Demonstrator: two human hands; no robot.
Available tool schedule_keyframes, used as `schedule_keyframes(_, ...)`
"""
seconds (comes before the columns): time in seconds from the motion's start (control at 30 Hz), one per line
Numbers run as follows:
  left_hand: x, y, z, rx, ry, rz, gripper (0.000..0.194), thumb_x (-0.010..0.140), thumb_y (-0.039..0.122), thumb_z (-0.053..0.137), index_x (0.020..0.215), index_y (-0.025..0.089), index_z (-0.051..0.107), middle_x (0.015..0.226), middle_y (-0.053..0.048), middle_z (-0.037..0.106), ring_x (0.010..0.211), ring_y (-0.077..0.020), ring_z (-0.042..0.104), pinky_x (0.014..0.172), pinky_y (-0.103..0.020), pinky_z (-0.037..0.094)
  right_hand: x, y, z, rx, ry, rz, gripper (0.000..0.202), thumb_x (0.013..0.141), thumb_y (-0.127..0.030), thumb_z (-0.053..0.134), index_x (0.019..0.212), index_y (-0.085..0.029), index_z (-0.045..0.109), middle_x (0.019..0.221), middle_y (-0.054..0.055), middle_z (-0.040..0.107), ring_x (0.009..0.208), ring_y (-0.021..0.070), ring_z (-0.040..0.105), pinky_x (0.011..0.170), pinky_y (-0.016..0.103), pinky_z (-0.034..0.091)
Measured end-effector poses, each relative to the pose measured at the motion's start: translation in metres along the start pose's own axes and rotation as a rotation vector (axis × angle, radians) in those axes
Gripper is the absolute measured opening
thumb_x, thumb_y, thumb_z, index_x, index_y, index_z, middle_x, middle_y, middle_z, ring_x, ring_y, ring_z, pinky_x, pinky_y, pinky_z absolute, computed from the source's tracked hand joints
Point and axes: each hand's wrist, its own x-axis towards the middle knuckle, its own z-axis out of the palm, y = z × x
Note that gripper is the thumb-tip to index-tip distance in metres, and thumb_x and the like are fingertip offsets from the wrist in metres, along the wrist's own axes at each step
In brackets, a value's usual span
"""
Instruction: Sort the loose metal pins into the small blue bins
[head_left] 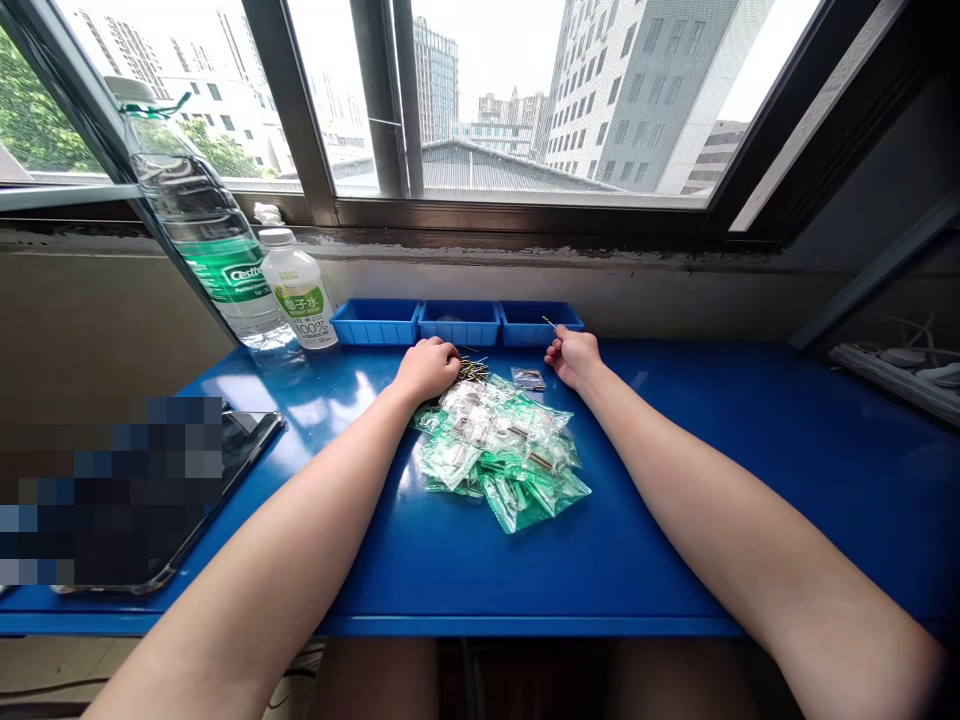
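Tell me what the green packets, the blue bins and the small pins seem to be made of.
Green packets: probably thin plastic film, glossy and see-through; wrinkles catch the light.
Blue bins: likely moulded plastic with a slight sheen, given the even colour and ribbed fronts.
Small pins: apparently metal, brassy, from their yellowish glint, though too small to be sure.
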Motion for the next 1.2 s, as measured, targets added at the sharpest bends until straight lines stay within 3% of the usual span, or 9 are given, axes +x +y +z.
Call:
schedule_keyframes(0.93,-0.001,0.001,-0.001,0.001,0.000,-0.004,0.038,0.089,0.029,0.041,0.104,0.020,0.075,0.114,-0.009,0.068,0.111,-0.0280,0.059,0.099,-0.039,0.047,0.000,0.002,-0.002,0.022,-0.073,-0.040,0.031,0.100,-0.030,0.047,0.072,-0.019,0.052,0.041,-0.008,0.039,0.036,0.0077,0.041,0.035,0.019,0.035)
schedule_keyframes(1.07,-0.001,0.002,-0.002,-0.005,0.002,-0.008,0.038,0.089,0.029,0.041,0.104,0.021,0.075,0.114,-0.009,0.068,0.111,-0.0274,0.059,0.099,-0.038,0.048,0.000,0.004,-0.003,-0.052,-0.139,-0.097,0.027,0.093,-0.030,0.059,0.069,-0.020,0.052,0.042,-0.007,0.041,0.038,0.0083,0.041,0.038,0.019,0.036)
schedule_keyframes(1.2,-0.001,0.001,-0.002,-0.006,0.002,-0.006,0.038,0.089,0.029,0.041,0.104,0.020,0.075,0.114,-0.009,0.068,0.110,-0.0276,0.059,0.099,-0.038,0.048,-0.003,0.010,-0.007,-0.245,-0.307,-0.271,0.013,0.074,-0.015,0.069,0.066,-0.017,0.060,0.047,-0.004,0.050,0.044,0.0077,0.044,0.042,0.018,0.035)
